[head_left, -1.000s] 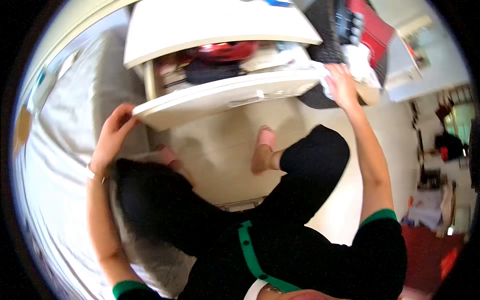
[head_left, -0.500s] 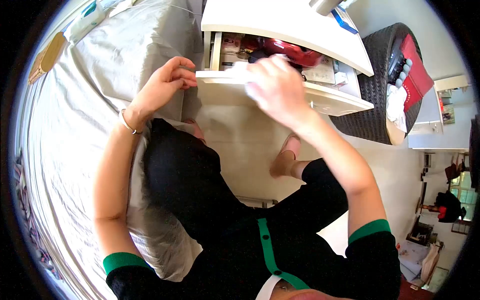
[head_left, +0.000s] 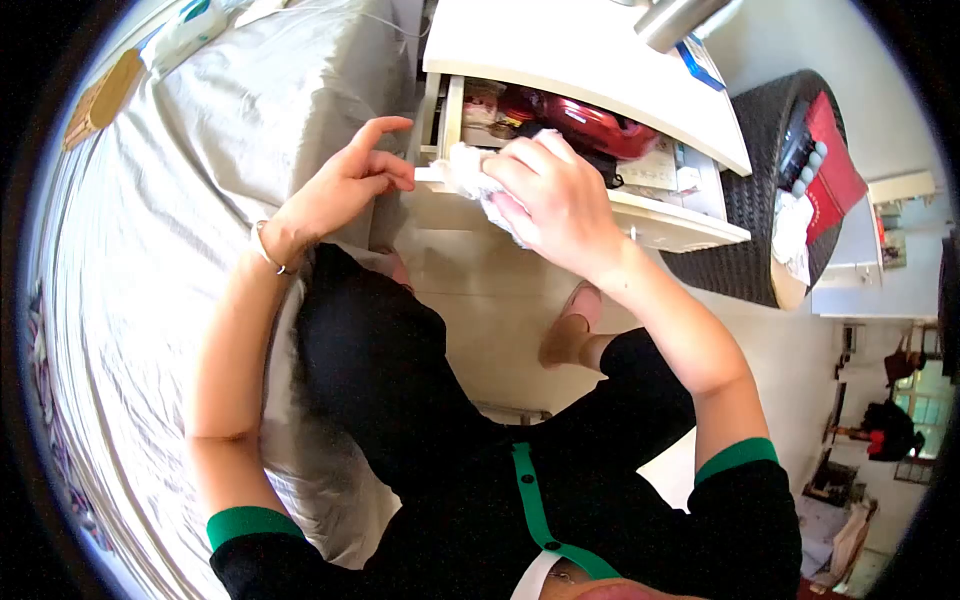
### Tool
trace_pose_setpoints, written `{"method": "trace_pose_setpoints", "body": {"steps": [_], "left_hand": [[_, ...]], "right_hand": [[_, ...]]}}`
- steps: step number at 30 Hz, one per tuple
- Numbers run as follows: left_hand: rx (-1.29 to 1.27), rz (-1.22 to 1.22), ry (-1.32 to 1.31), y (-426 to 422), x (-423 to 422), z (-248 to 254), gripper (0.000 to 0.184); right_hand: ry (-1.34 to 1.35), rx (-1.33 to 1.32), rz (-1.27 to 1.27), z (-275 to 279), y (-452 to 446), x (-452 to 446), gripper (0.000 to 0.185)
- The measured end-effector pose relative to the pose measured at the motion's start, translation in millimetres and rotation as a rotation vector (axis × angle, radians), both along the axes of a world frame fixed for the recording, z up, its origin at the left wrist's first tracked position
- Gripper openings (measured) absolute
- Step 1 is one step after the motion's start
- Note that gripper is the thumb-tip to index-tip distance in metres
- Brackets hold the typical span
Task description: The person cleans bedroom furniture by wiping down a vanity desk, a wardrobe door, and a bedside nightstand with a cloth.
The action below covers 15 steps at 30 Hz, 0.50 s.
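White cloth (head_left: 468,172) clamped in right grip (head_left: 562,203) against drawer front (head_left: 682,230), left grip (head_left: 342,186) apart at its left end.

Your right hand (head_left: 560,197) hides part of the white cloth (head_left: 468,172) — full shape unclear. Lettering (head_left: 577,114) on the red object (head_left: 612,132) — too small to read. Silver cylinder (head_left: 678,21) cut off by the top edge.

The left arm (head_left: 232,360) stretches forward, slightly bent at the elbow, with the left hand (head_left: 345,182) loosely spread — one finger nearly straight, others bent. The right arm (head_left: 690,335) slants inward from a bent elbow — the right hand (head_left: 555,200) back-up, its fingers curled in.
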<state>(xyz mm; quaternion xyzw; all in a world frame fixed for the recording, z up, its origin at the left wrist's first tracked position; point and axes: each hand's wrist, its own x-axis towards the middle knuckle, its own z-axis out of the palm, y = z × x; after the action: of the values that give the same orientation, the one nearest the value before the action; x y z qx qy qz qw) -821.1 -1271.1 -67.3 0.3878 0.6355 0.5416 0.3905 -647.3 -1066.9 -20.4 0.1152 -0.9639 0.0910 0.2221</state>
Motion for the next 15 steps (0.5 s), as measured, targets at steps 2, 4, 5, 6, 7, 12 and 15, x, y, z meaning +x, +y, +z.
{"method": "trace_pose_setpoints", "body": {"steps": [2, 4, 5, 6, 7, 12, 15], "left_hand": [[-0.002, 0.001, -0.004, 1.5, 0.2, -1.2, 0.063], [0.006, 0.012, -0.007, 2.8, -2.6, -4.8, 0.063], [0.013, 0.019, -0.007, 3.6, -4.6, -5.9, 0.063], [0.006, 0.01, -0.004, 3.5, -6.0, -7.1, 0.063], [0.005, 0.015, 0.035, 2.2, -6.1, -7.4, 0.062], [0.012, 0.005, -0.011, -1.3, -3.9, -9.4, 0.061], [-0.004, 0.005, -0.04, 0.2, -0.7, -4.4, 0.061]], "right_hand": [[0.07, 0.035, 0.013, -2.0, -2.3, 1.3, 0.022], [0.109, 0.029, 0.034, -9.0, -16.1, -12.4, 0.024], [0.15, 0.022, 0.051, -11.3, -26.6, -21.1, 0.025], [0.186, -0.014, 0.093, -9.5, -34.8, -27.6, 0.025], [0.211, 0.008, 0.137, -9.9, -35.4, -32.8, 0.024], [0.051, 0.035, 0.108, -0.1, -4.0, 1.7, 0.033], [0.006, 0.099, 0.019, 0.9, 22.6, 30.1, 0.037]]}}
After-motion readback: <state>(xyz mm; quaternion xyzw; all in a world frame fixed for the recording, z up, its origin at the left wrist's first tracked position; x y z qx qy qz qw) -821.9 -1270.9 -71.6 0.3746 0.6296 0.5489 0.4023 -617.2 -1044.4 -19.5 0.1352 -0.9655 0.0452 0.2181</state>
